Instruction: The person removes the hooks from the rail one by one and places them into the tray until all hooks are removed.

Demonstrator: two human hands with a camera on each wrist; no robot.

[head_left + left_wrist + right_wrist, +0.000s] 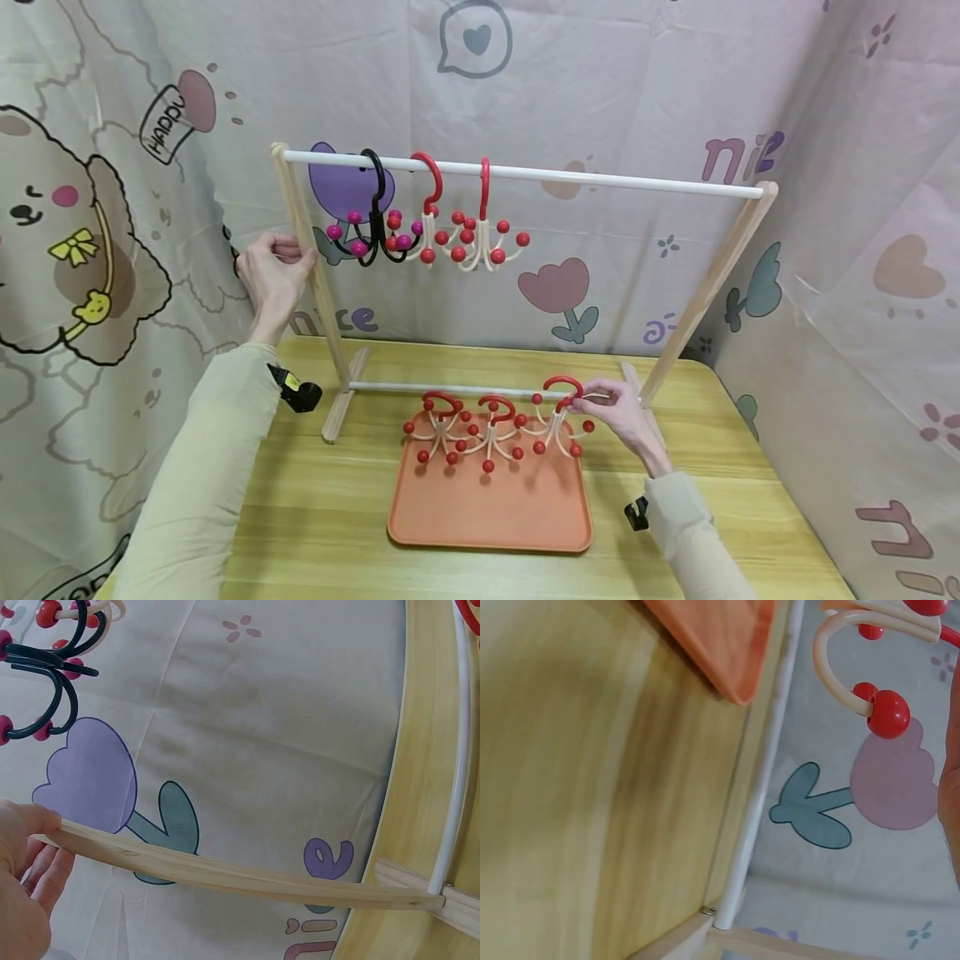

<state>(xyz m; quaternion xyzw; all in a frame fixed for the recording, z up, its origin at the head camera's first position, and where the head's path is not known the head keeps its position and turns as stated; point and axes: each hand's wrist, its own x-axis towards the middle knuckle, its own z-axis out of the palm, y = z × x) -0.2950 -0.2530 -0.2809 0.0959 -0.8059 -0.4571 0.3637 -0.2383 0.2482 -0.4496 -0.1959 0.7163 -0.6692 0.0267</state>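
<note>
My left hand (274, 279) grips the left wooden post (322, 304) of a rack, thumb on one side and fingers on the other. My right hand (618, 417) pinches the red hook (564, 381) of a cream claw-shaped hanger with red beads on its arm tips. This hanger overlaps the far right corner of an orange tray (487, 521) in the head view. Two similar hangers, the left one (441, 429) and the middle one (491, 433), lie at the tray's far edge. In the right wrist view, only part of the held hanger (832, 667) shows.
On the rack's white top rod (615, 181) hang a black hanger (375, 208) with magenta beads and two cream ones (429, 237) with red hooks. A lower white rod (390, 387) crosses behind the tray. Printed cloth (637, 75) surrounds the wooden table (315, 517).
</note>
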